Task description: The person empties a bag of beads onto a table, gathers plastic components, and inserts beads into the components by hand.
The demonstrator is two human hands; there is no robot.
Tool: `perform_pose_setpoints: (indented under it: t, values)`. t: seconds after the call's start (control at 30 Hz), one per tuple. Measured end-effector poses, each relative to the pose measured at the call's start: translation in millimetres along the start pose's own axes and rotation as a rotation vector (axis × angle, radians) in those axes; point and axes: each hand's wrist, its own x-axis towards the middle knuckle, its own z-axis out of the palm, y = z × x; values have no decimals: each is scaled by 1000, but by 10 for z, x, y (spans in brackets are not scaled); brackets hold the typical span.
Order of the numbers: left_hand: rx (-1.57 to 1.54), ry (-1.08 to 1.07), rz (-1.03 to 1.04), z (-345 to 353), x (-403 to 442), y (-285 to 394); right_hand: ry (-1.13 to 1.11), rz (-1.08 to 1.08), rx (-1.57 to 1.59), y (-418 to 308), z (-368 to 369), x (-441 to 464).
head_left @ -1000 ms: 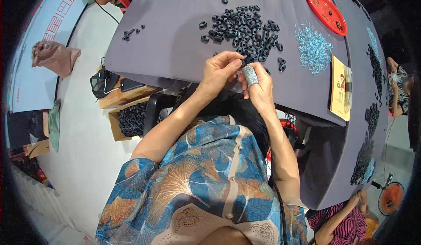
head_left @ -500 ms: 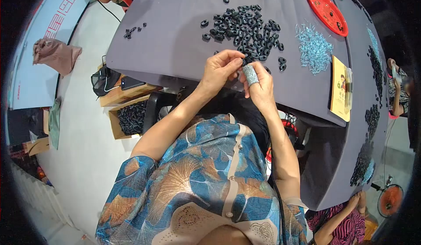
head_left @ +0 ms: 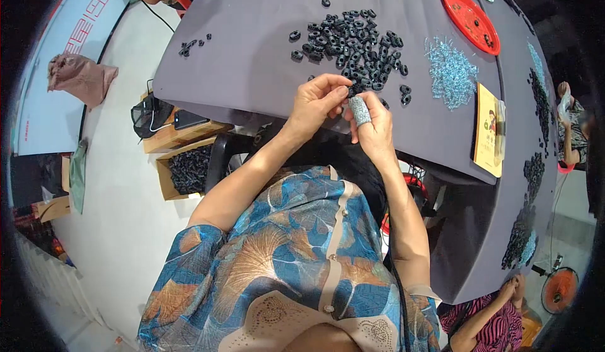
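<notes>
Over the table's near edge, my two hands meet. My left hand [head_left: 315, 105] is closed, pinching a small black plastic piece [head_left: 352, 92] between thumb and fingertips. My right hand [head_left: 374, 128] is closed just beside it, a grey speckled wrap [head_left: 360, 110] round one digit. Whatever its fingertips hold is too small and hidden to make out. Just beyond the hands lies a heap of similar black oval pieces [head_left: 356, 46] with holes. To its right is a pile of small clear bluish pieces [head_left: 451, 73].
A red tray [head_left: 463, 13] holds a few small bits. A yellow booklet [head_left: 486, 131] lies at the table's right edge. An open box of black pieces [head_left: 189, 170] stands on the floor at left. Other people sit around the grey table [head_left: 239, 68]; a small fan [head_left: 559, 290] is at lower right.
Both hands stay almost in place, with the black piece still between them. The right hand's fingers shift very slightly.
</notes>
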Motion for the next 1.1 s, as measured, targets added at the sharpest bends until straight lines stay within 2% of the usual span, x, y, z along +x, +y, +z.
perform_pose_setpoints:
  t: [0.23,0.43,1.1]
  values:
    - [-11,22,31,10,6,-8,-11,3,-6,-2,2,4]
    - [-40,2,-45,-9,17,13,-20,24,-7,7,-8,3]
    - [-25,-16,21,-10,31,-24,-27,-9,-6,-7,-5,3]
